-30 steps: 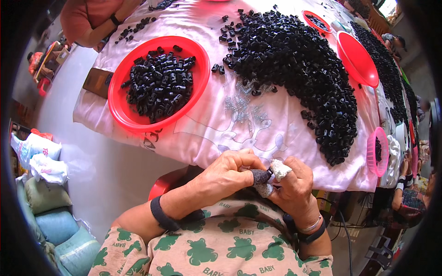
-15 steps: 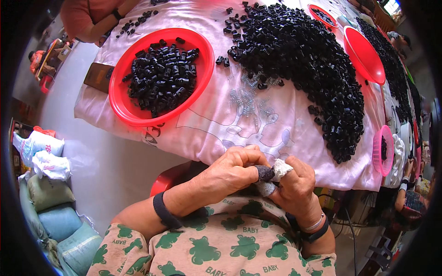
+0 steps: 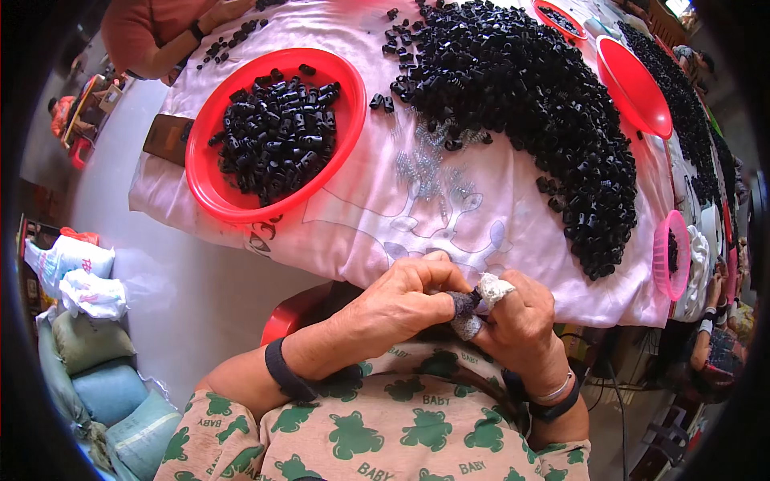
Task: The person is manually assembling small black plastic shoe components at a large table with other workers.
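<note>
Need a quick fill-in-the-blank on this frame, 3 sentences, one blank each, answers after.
1. The large round tray that holds loose black parts is coloured ____.
2. The left hand and right hand meet at the table's near edge, their fingertips wrapped in ____.
3. The big heap of black parts lies straight on the ____ cloth, not in a tray.

Answers: red; fabric; pink

Whatever is pinched between the left hand (image 3: 405,301) and right hand (image 3: 521,325) is concealed by the wrapped fingertips (image 3: 491,290). Beyond the red tray (image 3: 210,192), a co-worker's arm (image 3: 152,40) is cut off by the picture's top edge. Small springs (image 3: 429,168) right of that tray are indistinct.
</note>
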`<action>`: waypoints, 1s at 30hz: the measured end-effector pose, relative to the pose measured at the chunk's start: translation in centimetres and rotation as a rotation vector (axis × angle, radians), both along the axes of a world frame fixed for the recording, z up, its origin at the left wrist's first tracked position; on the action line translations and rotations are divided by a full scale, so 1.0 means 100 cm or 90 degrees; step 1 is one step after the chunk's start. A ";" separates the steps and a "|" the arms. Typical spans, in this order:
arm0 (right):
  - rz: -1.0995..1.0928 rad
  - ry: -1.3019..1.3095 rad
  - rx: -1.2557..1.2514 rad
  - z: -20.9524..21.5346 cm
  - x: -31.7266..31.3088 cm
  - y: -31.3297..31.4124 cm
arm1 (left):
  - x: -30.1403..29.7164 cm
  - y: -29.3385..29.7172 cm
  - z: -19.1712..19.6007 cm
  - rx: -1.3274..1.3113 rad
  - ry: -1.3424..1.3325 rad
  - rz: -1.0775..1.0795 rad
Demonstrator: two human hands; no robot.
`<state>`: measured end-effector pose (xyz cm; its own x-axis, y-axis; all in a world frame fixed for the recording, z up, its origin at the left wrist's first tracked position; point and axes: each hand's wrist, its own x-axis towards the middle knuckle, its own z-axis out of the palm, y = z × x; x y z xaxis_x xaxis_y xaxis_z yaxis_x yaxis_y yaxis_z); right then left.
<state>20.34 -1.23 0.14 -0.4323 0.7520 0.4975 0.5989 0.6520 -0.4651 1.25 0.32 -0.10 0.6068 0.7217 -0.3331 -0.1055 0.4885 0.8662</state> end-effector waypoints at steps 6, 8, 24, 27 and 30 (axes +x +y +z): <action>0.033 -0.001 0.001 0.000 -0.002 0.000 | -0.001 0.002 0.004 0.012 0.014 -0.001; 0.027 -0.010 -0.003 0.000 -0.002 -0.001 | -0.001 0.002 0.005 0.009 0.033 0.001; 0.000 -0.026 -0.018 0.009 0.001 -0.004 | 0.001 0.000 0.009 0.027 -0.003 0.020; -0.005 -0.053 0.001 0.010 0.002 -0.002 | 0.003 -0.001 0.002 0.067 -0.025 0.028; 0.000 -0.078 -0.008 0.010 0.003 0.000 | 0.003 -0.001 0.002 0.089 -0.031 0.022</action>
<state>20.68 -1.25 1.11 -0.4885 0.7585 0.4313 0.6518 0.6459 -0.3975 1.52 0.23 0.09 0.5939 0.7797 -0.1983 -0.1637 0.3584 0.9191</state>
